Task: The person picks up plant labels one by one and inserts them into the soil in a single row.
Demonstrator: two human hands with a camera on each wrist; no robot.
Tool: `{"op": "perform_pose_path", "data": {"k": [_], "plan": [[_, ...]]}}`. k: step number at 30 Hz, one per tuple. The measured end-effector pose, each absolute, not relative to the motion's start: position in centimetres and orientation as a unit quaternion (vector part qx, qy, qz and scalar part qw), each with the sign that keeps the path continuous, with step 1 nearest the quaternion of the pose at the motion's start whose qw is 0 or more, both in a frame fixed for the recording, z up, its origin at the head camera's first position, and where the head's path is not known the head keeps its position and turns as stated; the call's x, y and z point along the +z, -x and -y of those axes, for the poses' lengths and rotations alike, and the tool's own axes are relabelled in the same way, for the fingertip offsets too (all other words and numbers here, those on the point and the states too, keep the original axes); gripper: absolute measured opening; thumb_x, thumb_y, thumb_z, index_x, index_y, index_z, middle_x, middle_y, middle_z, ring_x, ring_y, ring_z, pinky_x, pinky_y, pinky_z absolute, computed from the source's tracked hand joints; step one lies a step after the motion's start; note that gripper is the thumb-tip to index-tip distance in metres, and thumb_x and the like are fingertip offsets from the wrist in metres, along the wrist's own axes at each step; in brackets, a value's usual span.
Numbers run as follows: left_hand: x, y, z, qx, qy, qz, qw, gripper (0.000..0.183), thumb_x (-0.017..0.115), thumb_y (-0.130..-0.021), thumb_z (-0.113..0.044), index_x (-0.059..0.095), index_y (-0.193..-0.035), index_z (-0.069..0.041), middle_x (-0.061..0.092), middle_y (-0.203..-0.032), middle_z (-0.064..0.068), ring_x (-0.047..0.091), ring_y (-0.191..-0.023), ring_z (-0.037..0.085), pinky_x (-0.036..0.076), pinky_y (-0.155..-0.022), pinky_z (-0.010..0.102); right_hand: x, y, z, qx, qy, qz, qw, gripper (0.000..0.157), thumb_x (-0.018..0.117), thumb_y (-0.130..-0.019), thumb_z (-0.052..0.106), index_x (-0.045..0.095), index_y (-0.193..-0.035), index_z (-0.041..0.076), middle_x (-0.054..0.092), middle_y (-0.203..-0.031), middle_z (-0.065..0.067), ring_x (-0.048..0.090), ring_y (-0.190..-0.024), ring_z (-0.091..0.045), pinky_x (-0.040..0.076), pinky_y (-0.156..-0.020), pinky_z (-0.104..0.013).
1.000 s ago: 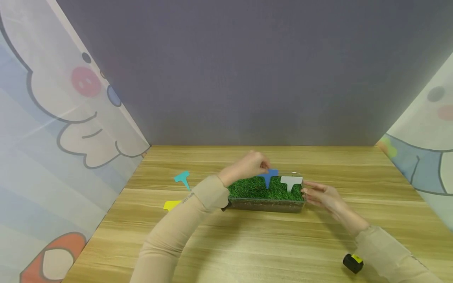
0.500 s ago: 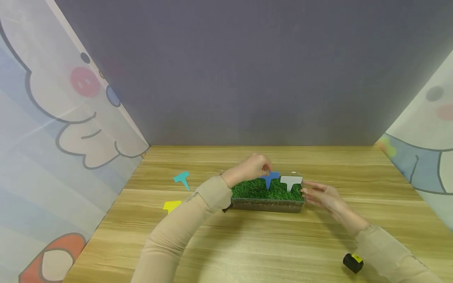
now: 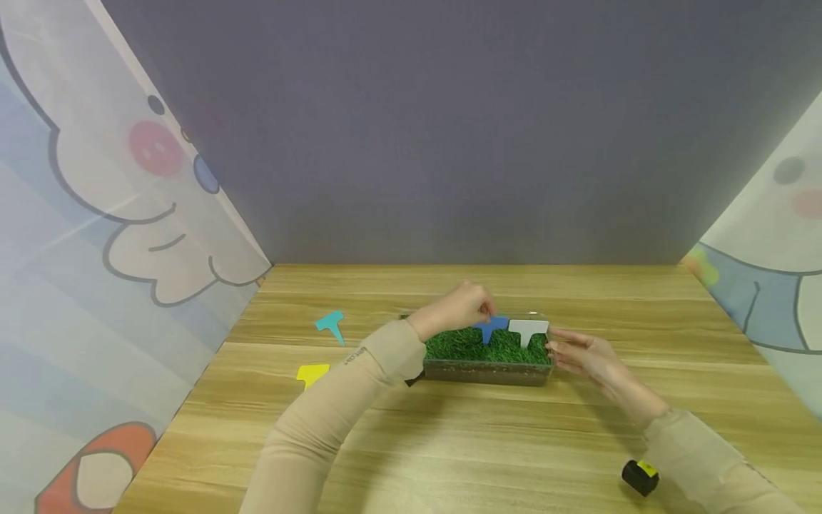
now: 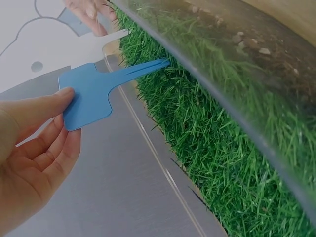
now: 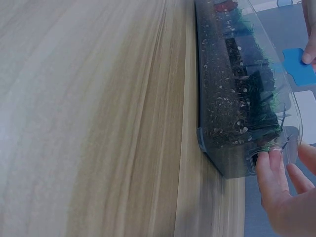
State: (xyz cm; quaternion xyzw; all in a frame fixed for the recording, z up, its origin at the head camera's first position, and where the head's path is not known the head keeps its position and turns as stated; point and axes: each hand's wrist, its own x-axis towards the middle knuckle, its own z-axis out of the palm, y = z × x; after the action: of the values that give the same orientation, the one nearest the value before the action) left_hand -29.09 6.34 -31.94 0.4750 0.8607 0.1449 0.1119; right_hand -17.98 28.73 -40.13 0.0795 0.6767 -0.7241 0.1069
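A clear planter box (image 3: 488,373) holds dark soil and green grass (image 3: 456,345). My left hand (image 3: 454,308) pinches the wide head of a blue T-shaped plant label (image 4: 89,96) between thumb and fingers; the stem tip points down into the grass. To its right, a white plant label (image 3: 529,328) stands upright in the grass. At the box's right end is my right hand (image 3: 587,359), its fairly straight fingers (image 5: 269,175) touching the end wall near the rim. Left of the box, a teal plant label (image 3: 330,325) and a yellow plant label (image 3: 312,373) lie flat.
The box stands on a wooden table (image 3: 514,450) before a grey panel (image 3: 449,143). A small black object with a yellow patch (image 3: 641,477) lies near the right sleeve. The left sleeve (image 3: 334,421) passes close to the yellow label.
The blue label has dropped slightly lower into the grass, and my left hand has shifted a little down and right with it. My right hand stays at the box end.
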Motion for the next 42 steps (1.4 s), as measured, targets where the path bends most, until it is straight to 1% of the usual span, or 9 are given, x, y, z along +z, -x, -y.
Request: {"op": "perform_pose_path", "data": {"k": [2, 4, 5, 8, 11, 24, 29, 36, 42], "plan": [[-32.0, 29.0, -6.4, 0.138, -0.474, -0.862, 0.113, 0.013, 0.059, -0.083, -0.004, 0.068, -0.093, -0.007, 0.066, -0.089, 0.001, 0.059, -0.075, 0.005, 0.035, -0.097, 0.026, -40.1, 18.0, -28.7, -0.724, -0.079, -0.677, 0.107, 0.063, 0.061, -0.084, 0.015, 0.027, -0.133, -0.007, 0.060, -0.110, -0.004, 0.060, -0.090, -0.006, 0.047, -0.083, -0.026], [-32.1, 29.0, -6.5, 0.132, -0.473, -0.864, 0.116, 0.013, 0.059, -0.083, -0.004, 0.068, -0.093, -0.007, 0.066, -0.089, 0.000, 0.059, -0.075, 0.004, 0.032, -0.100, 0.029, -40.2, 18.0, -28.7, -0.723, -0.079, -0.678, 0.107, 0.063, 0.061, -0.084, 0.015, 0.027, -0.132, -0.006, 0.059, -0.111, -0.006, 0.060, -0.090, -0.006, 0.047, -0.083, -0.026], [-32.2, 29.0, -6.6, 0.131, -0.471, -0.864, 0.119, 0.013, 0.059, -0.083, -0.004, 0.068, -0.093, -0.007, 0.066, -0.089, 0.000, 0.059, -0.075, 0.004, 0.033, -0.100, 0.029, -40.2, 18.0, -28.7, -0.722, -0.079, -0.679, 0.107, 0.063, 0.061, -0.084, 0.015, 0.027, -0.132, -0.006, 0.059, -0.112, -0.007, 0.060, -0.090, -0.006, 0.047, -0.083, -0.026], [-32.4, 29.1, -6.7, 0.135, -0.466, -0.865, 0.129, 0.013, 0.058, -0.084, -0.004, 0.067, -0.094, -0.005, 0.065, -0.090, 0.002, 0.059, -0.075, 0.006, 0.045, -0.080, 0.018, -40.2, 18.0, -28.7, -0.719, -0.077, -0.683, 0.106, 0.063, 0.061, -0.084, 0.015, 0.027, -0.132, -0.006, 0.056, -0.115, -0.010, 0.060, -0.090, -0.006, 0.047, -0.083, -0.025], [-32.6, 29.1, -6.7, 0.140, -0.466, -0.864, 0.131, 0.013, 0.058, -0.084, -0.003, 0.067, -0.093, -0.005, 0.065, -0.090, 0.003, 0.059, -0.074, 0.006, 0.045, -0.065, 0.011, -40.2, 18.0, -28.7, -0.715, -0.077, -0.687, 0.106, 0.063, 0.061, -0.084, 0.016, 0.027, -0.133, -0.006, 0.055, -0.117, -0.012, 0.060, -0.090, -0.006, 0.047, -0.083, -0.025], [-32.9, 29.0, -6.8, 0.139, -0.468, -0.864, 0.122, 0.012, 0.058, -0.084, -0.003, 0.067, -0.091, -0.005, 0.065, -0.090, 0.003, 0.059, -0.075, 0.007, 0.045, -0.065, 0.012, -40.4, 18.0, -28.8, -0.718, -0.080, -0.683, 0.104, 0.065, 0.061, -0.084, 0.017, 0.026, -0.133, -0.007, 0.059, -0.111, -0.005, 0.060, -0.089, -0.005, 0.048, -0.082, -0.025], [-33.1, 29.1, -6.8, 0.133, -0.470, -0.866, 0.108, 0.012, 0.059, -0.083, -0.004, 0.068, -0.090, -0.007, 0.065, -0.090, 0.001, 0.058, -0.075, 0.006, 0.045, -0.075, 0.016, -40.4, 18.0, -28.8, -0.718, -0.081, -0.683, 0.105, 0.065, 0.061, -0.084, 0.017, 0.026, -0.133, -0.007, 0.059, -0.111, -0.005, 0.060, -0.089, -0.005, 0.048, -0.082, -0.025], [-33.3, 29.1, -6.9, 0.142, -0.465, -0.866, 0.114, 0.010, 0.061, -0.082, -0.004, 0.068, -0.089, -0.006, 0.065, -0.089, 0.002, 0.058, -0.075, 0.006, 0.045, -0.066, 0.011, -40.3, 18.0, -28.8, -0.721, -0.084, -0.679, 0.106, 0.064, 0.061, -0.084, 0.016, 0.026, -0.133, -0.007, 0.059, -0.111, -0.005, 0.060, -0.089, -0.006, 0.047, -0.083, -0.026], [-33.3, 29.2, -6.9, 0.136, -0.474, -0.863, 0.109, 0.011, 0.060, -0.083, -0.004, 0.068, -0.089, -0.006, 0.065, -0.089, 0.002, 0.059, -0.077, 0.007, 0.045, -0.071, 0.013, -40.3, 18.0, -28.7, -0.720, -0.086, -0.680, 0.105, 0.064, 0.061, -0.084, 0.016, 0.026, -0.133, -0.006, 0.059, -0.112, -0.007, 0.060, -0.089, -0.006, 0.047, -0.083, -0.025]]}}
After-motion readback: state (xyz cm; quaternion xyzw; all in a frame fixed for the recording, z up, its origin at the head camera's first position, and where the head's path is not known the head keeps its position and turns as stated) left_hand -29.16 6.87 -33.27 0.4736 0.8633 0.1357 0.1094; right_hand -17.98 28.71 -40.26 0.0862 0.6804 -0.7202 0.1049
